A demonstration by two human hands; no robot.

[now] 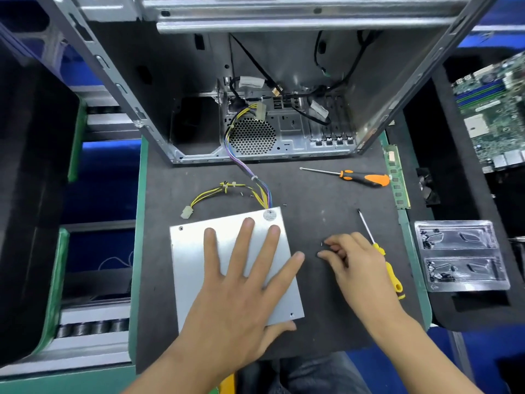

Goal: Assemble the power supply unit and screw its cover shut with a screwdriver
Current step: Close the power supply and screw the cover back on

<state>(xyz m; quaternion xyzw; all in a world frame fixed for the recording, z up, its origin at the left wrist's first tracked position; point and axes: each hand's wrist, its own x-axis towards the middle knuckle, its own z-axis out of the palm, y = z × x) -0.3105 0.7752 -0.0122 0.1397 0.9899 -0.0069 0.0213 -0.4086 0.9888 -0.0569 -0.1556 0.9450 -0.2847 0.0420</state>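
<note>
Left hand lay flat, fingers spread, on the smooth metal power supply cover; right hand, fingers curled, pinched a tiny screw on the dark mat.

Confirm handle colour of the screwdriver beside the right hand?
Yellow; the slim yellow-handled screwdriver shows clearly in the head view.

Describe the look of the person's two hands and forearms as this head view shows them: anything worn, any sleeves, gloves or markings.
Both the left hand and the right hand are bare: no gloves, rings or watch show. Both forearms are uncovered as far as the bottom edge of the picture, with no sleeve or cuff in view. No marks, tape or straps show on either. The fingernails look short and unpainted.
</note>
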